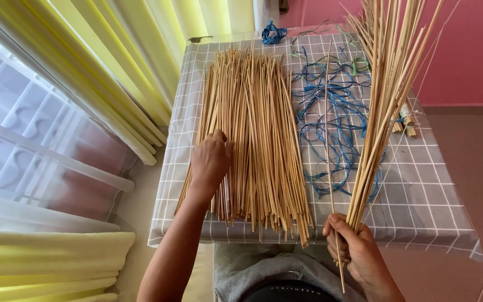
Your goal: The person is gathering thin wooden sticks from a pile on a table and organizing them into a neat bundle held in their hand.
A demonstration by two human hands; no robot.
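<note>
Two bare hands at work over a grey checked tablecloth (420,190). Yellow curtain (129,67) far left. Left hand (211,159) rests fingers-down on the flat pile of thin sticks (258,128) mid-table, fingertips curled into the sticks; whether it pinches any, cannot tell. Tangle of blue string (331,112) just right of pile. Right hand (353,246) at near table edge, clamped around an upright stick bundle (387,84) fanning upward.

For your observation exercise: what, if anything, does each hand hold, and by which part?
The right hand grips a bunch of thin sticks by its lower end. The left hand rests on the flat pile of sticks; no clear grip shows.
</note>
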